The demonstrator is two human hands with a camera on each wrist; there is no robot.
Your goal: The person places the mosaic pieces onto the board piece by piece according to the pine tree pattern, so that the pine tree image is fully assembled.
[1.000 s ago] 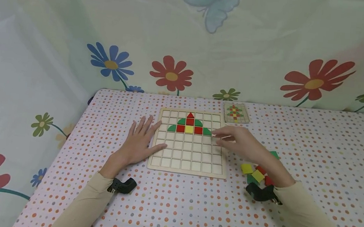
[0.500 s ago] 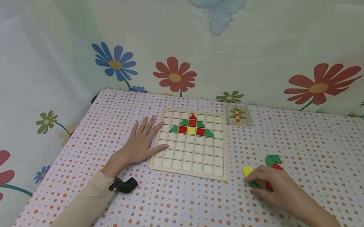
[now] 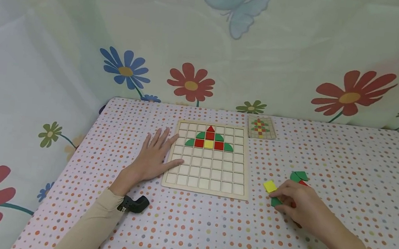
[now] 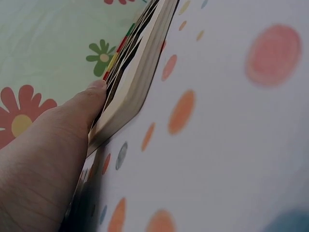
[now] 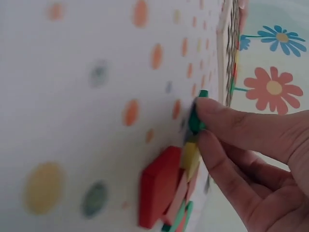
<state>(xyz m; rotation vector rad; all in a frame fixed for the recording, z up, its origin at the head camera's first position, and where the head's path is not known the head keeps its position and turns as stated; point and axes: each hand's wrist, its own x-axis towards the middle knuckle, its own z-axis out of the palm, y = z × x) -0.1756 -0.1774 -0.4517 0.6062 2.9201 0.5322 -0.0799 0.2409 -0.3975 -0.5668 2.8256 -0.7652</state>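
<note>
A square wooden grid board [image 3: 206, 173] bears red, green and yellow tiles set in its upper cells, with a red triangle [image 3: 210, 129] at the top. Along its left edge rests my left hand [image 3: 152, 160], fingers spread and thumb over the frame. To the right of the board, my right hand [image 3: 304, 204] pinches a green tile [image 5: 195, 116] between thumb and index finger, low by the loose pieces. A yellow square [image 3: 270, 186] lies at its fingertips. Red tiles [image 5: 157, 188] lie below the fingers in the right wrist view; in the head view the hand hides part of the pile.
Green tiles [image 3: 298, 176] lie just behind my right hand. A small pattern card [image 3: 261, 128] with a tree-like figure lies beyond the board's upper right corner. A dotted cloth [image 3: 188, 229] covers the table, and a flowered curtain [image 3: 151, 26] hangs behind it.
My right hand has let go of the green quarter-circle at the board's right side, moved right and toward me to the loose pieces, and pinched a green tile. The left hand has stayed.
</note>
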